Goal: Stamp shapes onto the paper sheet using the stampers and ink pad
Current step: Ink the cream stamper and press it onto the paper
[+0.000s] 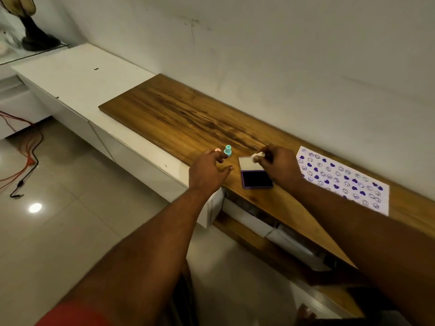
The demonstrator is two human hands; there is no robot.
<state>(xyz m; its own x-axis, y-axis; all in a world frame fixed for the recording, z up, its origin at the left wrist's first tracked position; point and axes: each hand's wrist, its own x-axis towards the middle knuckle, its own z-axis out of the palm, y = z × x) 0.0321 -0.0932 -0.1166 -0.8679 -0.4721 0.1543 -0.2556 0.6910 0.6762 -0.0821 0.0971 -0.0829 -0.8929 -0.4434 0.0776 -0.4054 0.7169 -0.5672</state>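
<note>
Wooden bench (179, 114) against white wall (282, 43), tiled floor (70, 220) below; left hand (207, 170) spread wide, right hand (277, 164) pinching a white stamper (255, 156).

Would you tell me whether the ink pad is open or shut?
Open: the ink pad shows its dark inking surface, with its lid folded back behind.
</note>
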